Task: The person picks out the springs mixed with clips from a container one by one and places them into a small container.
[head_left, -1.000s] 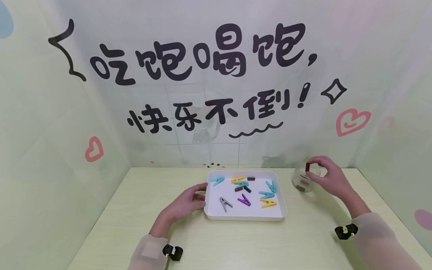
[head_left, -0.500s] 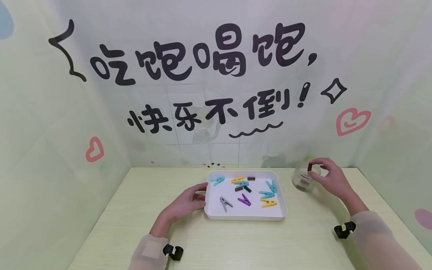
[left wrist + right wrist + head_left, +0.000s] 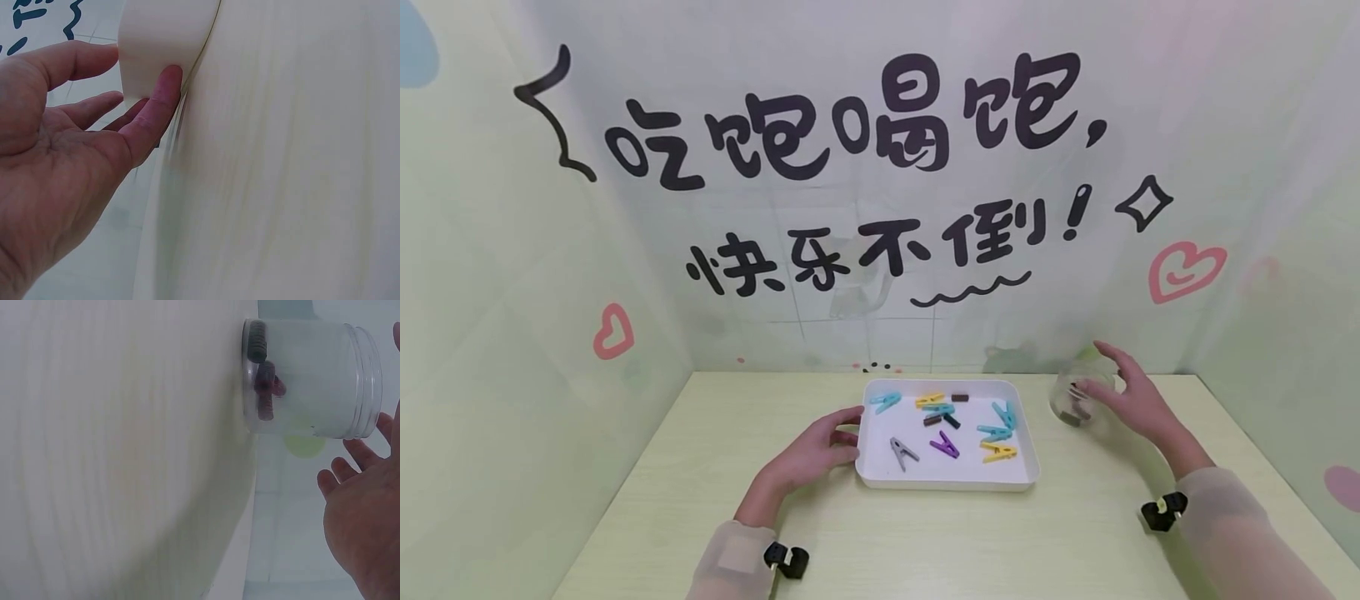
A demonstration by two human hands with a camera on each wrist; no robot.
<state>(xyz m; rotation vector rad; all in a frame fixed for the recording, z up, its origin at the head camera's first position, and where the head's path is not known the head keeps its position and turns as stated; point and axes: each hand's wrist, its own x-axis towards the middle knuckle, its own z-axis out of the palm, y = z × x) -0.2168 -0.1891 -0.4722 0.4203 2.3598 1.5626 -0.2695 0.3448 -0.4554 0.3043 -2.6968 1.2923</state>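
Note:
My left hand (image 3: 816, 450) rests its fingertips against the left wall of a white tray (image 3: 947, 483); in the left wrist view thumb and fingers touch the tray's side (image 3: 162, 37). Over the mouth of a clear plastic jar (image 3: 312, 378) is my right hand (image 3: 1138, 400), thumb and fingers spread apart, with nothing seen between them. At the jar's bottom lie several short ribbed pieces, one dark green (image 3: 257, 342) and others dark red (image 3: 265, 394). In the tray, a purple clothespin (image 3: 944, 445) and a grey clothespin (image 3: 903, 454) lie among teal and yellow ones.
Three short dark pieces also lie in the tray, one a brown piece (image 3: 959, 398) near its back wall. The pale wood-grain table (image 3: 925, 542) meets a lettered curtain (image 3: 850, 342) right behind the jar. Curtain walls stand at left and right.
The dark red ribbed piece that my right thumb and finger pinched has left them and dropped into the jar. Those fingers have spread apart. My left hand stays at the tray.

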